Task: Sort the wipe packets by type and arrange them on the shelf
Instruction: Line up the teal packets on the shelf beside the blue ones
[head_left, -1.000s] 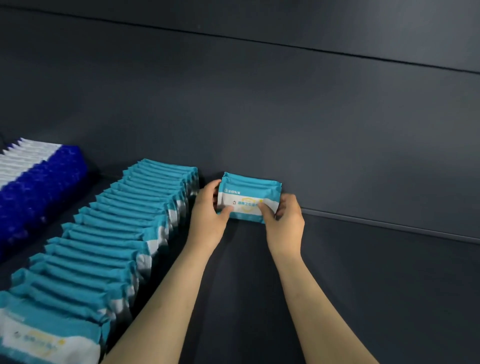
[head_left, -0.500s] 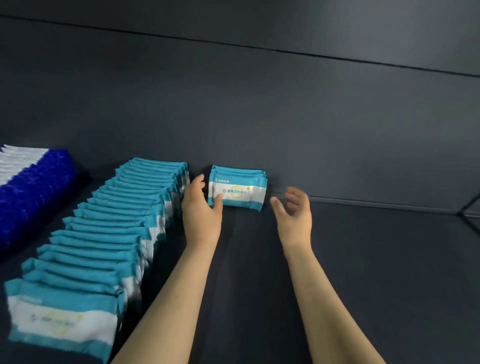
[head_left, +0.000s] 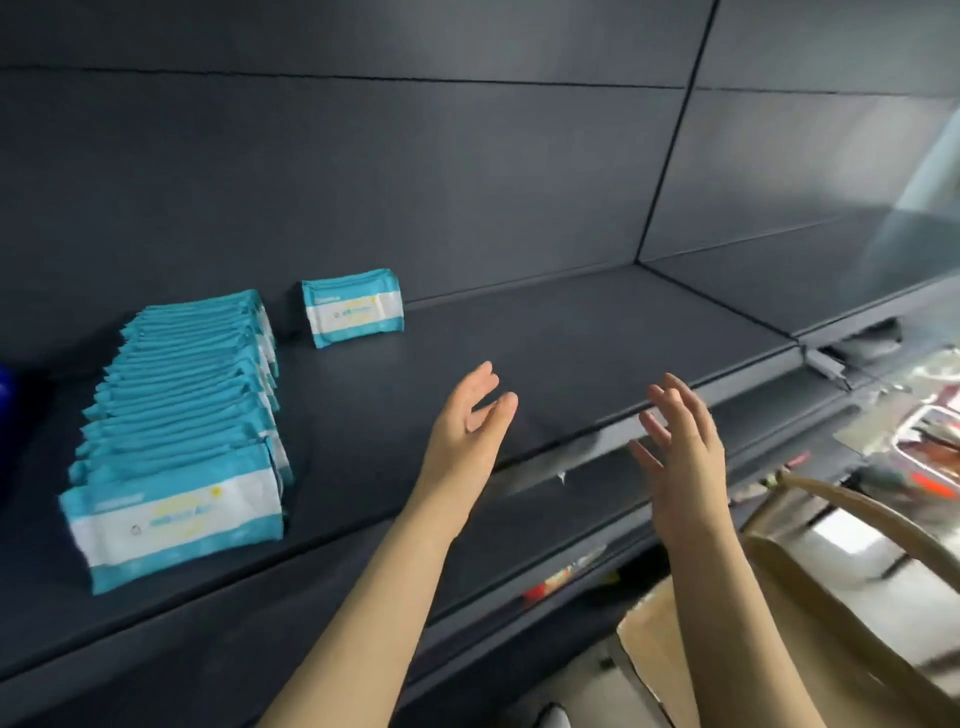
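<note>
Row: teal row (head_left: 182, 415) fills the shelf (head_left: 571, 332) front to back.
Stack: small stack (head_left: 353, 306) starts a second row beside it.
Hands: left hand (head_left: 462, 441), right hand (head_left: 680, 452) spread wide, empty.
Bag: tan bag (head_left: 810, 623), inside hidden; maybe more packets.

**No legible print**

You can read nothing here. Front packet (head_left: 176, 519), near left: yellow lettering and a small dark mark on its white band, all blurred. Lone packet (head_left: 353, 307), far: same kind of print, too small.
</note>
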